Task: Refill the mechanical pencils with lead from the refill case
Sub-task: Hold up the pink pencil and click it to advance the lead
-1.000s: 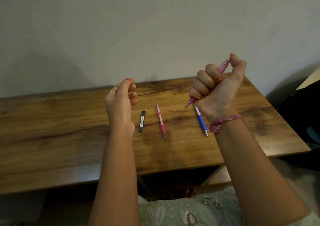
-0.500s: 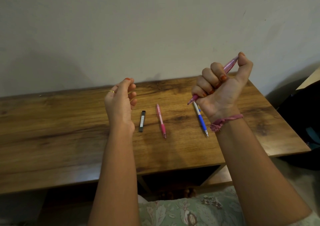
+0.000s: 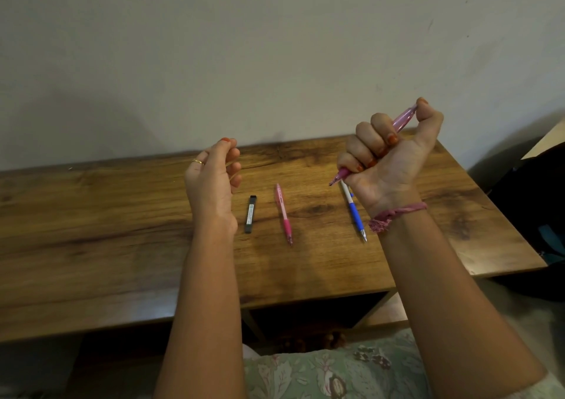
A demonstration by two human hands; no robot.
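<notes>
Left hand point(image 3: 214, 178) hangs raised above the table point(image 3: 107, 230), palm toward the centre, fingers loosely curled with thumb and forefinger tips close together at the top; whether a lead is pinched there is too small to tell, so its state is recorded as undetermined. Compared with a second ago it has not shifted in any way that matters. To its right, flat on the wood, lies the black refill case point(image 3: 250, 214), long axis running near to far; whether its cap is on I cannot tell. Just right of it lies a pink pencil point(image 3: 284, 213), tip toward the near edge, untouched. Further right lies a blue and white pencil point(image 3: 354, 215), tip also near, its far end hidden behind the right hand point(image 3: 388, 157). That hand is clenched in a fist around a purple pencil point(image 3: 403, 120), tip pointing down and left, thumb on the cap end at the top. Change over the last second: the right fist has risen a little and drifted right, thumb staying on the cap. Judgement: this looks like clicking the cap to check the lead feed. Two pencils on the table remain to be handled, so the task seems nearer its start than its end.
</notes>
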